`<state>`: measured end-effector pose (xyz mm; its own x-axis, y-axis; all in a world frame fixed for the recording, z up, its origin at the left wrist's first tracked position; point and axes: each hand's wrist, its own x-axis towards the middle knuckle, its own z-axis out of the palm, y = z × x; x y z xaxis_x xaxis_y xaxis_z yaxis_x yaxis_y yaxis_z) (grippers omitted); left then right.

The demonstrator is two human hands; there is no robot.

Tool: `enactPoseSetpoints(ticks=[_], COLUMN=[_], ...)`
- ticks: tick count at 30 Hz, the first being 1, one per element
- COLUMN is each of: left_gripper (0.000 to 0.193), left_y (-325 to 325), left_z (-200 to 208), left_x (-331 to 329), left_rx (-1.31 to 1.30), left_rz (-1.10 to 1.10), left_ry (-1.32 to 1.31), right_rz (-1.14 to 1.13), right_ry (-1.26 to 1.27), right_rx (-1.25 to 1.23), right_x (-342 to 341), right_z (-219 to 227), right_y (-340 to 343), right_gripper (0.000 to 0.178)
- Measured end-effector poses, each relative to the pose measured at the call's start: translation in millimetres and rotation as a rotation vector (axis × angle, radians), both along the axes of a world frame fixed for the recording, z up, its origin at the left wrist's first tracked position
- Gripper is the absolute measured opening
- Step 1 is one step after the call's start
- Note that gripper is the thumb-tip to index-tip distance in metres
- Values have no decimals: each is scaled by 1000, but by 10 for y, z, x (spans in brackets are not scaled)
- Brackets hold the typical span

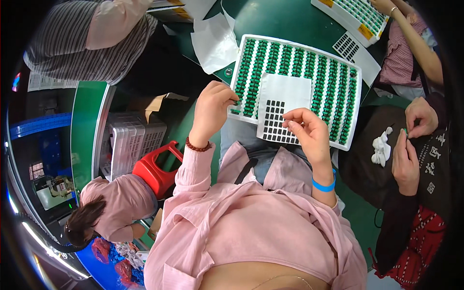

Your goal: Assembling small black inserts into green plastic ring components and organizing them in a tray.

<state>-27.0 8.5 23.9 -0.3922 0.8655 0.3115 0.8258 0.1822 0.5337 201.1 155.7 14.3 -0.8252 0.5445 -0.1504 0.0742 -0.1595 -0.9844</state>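
Note:
A white tray [358, 113] with rows of small green-and-black parts [273, 58] rests over my lap. On top of it lies a white backing sheet [287, 87] with a grid of black stickers [275, 118] on its lower half. My left hand [212, 110] is at the tray's left edge, thumb and fingertips pinched on a small green part, mostly hidden by the fingers. Over the sheet's right side, my right hand [309, 130] holds thumb and forefinger close together beside the stickers. Whatever sits between those fingertips is too small to make out.
At right, another person's hands [411, 145] work over a dark apron, near a crumpled white tissue [381, 147]. Another sticker sheet [357, 55] and tray [355, 19] lie at the far right. A red stool [157, 166] and white crates [128, 140] stand at left.

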Motion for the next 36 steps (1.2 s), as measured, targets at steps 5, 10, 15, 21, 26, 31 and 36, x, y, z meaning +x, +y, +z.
enactPoseSetpoints(ticks=[5,10,15,21,26,31,36], left_gripper=[11,3,7,10,10,7,15], left_y=[-16,21,9,36,28,44,135], left_z=[-110,-85,-99,-119,-238,-173,-207], left_x=[39,31,2,27,198,163,84], left_rx=[-44,-32,-35,-41,-109,-57,-9], left_rz=[-18,-27,-35,-19,246,255,139], left_ry=[56,186,193,228,219,142,307], right_rz=[2,0,-145,-208,-213,-198,-190], right_ry=[-34,-63,-144,-82,-101,-128,-139], right_rx=[-22,18,402,830,1037,1094,1120], right_x=[-32,-119,-274,-525,-677,-688,-692], right_z=[-1,-14,-27,-177,-280,-371,-372], right_y=[-18,-7,-49,-87,-162,-176,-187], right_gripper=[17,16,12,13,13,13,11])
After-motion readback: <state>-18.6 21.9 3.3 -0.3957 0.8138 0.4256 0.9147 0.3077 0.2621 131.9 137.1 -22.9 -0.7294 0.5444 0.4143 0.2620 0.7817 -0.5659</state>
